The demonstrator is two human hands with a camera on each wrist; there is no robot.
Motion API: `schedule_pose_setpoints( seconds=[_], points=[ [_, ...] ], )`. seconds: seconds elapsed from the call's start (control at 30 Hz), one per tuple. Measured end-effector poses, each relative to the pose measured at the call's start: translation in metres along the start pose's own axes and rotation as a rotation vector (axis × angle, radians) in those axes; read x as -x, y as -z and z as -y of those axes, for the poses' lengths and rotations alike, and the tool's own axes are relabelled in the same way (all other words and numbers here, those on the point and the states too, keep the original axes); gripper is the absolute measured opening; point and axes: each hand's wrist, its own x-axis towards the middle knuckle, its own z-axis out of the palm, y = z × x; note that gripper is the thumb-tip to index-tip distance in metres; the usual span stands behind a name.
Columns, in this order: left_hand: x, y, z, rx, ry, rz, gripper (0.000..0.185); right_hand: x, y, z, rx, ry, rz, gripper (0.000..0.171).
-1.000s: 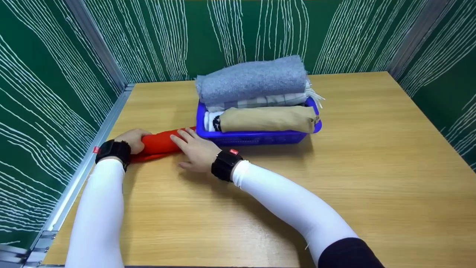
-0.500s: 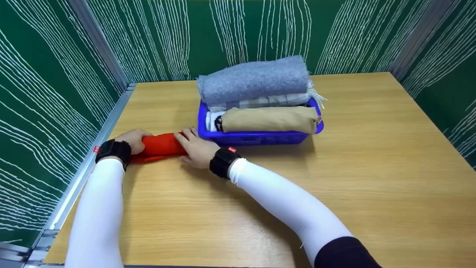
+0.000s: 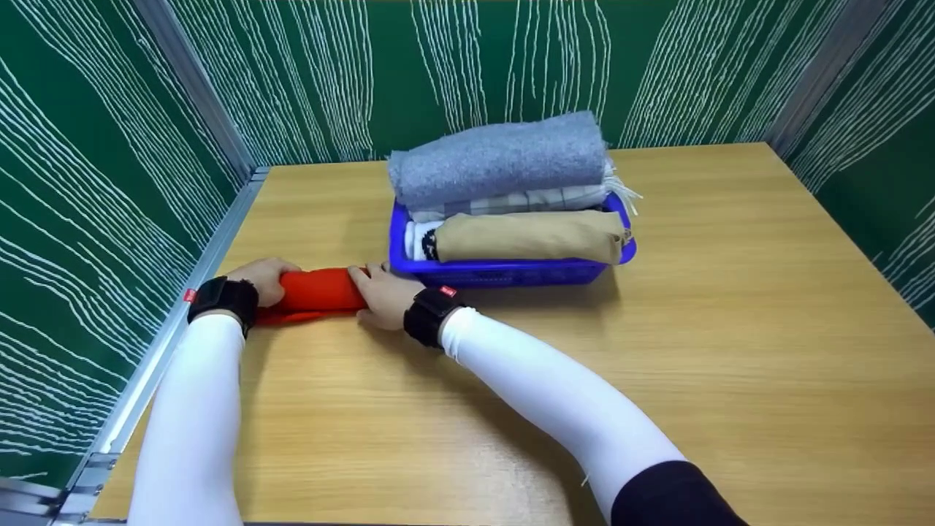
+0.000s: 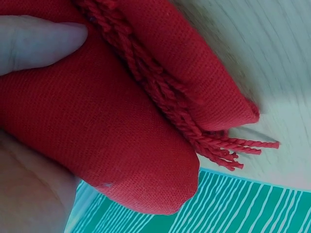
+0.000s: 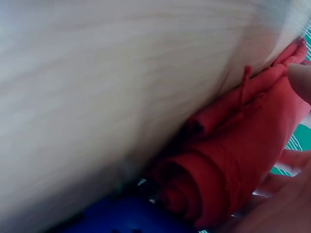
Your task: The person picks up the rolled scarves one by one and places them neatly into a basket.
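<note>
A red rolled scarf (image 3: 323,290) lies on the table left of the basket, one loose flap along its near side. My left hand (image 3: 261,280) grips its left end, with the thumb (image 4: 46,42) laid over the red cloth in the left wrist view. Twisted red fringe (image 4: 165,99) runs between the roll and the flap there. My right hand (image 3: 386,296) holds the other end beside the basket's left corner, thumb in front and fingers behind. Spiral layers of the scarf's end (image 5: 187,191) show in the right wrist view.
A blue plastic basket (image 3: 504,275) stands at the back middle. In it lie a rolled grey cloth (image 3: 500,162), a plaid fringed cloth (image 3: 540,199), a tan roll (image 3: 526,236) and a white item (image 3: 415,241). Green walls (image 3: 489,66) with white lines enclose the wooden table (image 3: 409,446).
My right hand has drawn slightly left and toward me, its fingers now bent farther over the scarf's end. The roll lies straighter across the table. My left hand has stayed nearly still.
</note>
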Motion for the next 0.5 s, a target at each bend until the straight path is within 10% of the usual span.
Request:
schedule_pose_setpoints(
  seconds=[0.5],
  points=[
    [0.005,0.005,0.024,-0.030,0.035,-0.029,0.068,0.005,0.001,0.004,0.059,-0.013,0.009,0.080]
  ],
)
